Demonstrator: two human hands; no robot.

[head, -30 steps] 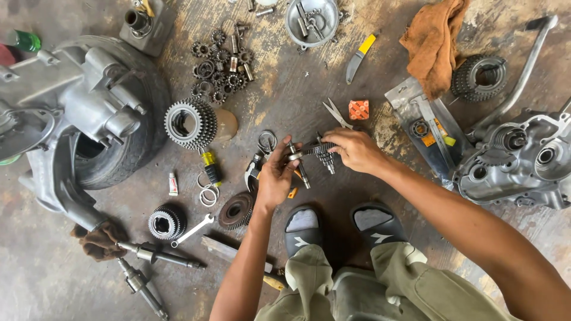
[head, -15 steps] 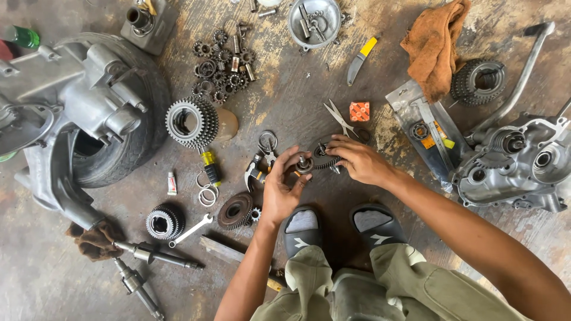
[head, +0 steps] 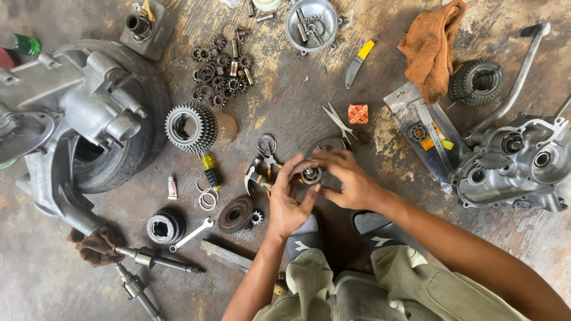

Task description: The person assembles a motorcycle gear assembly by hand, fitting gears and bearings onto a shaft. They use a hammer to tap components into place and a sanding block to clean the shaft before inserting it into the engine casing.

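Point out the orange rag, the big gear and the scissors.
orange rag (head: 431,50), head view, middle of the cloth.
big gear (head: 191,126), head view, toothed rim.
scissors (head: 338,121), head view, where the blades cross.

My one camera sits on my head and looks almost straight down at the concrete floor (head: 309,89) — my knees and slippers lie at the bottom edge, my forearms rise from there to mid-frame. It stands far enough off to take in the engine casing (head: 517,166) at the right edge and the tyre (head: 128,148) at the left — no second view shares this.
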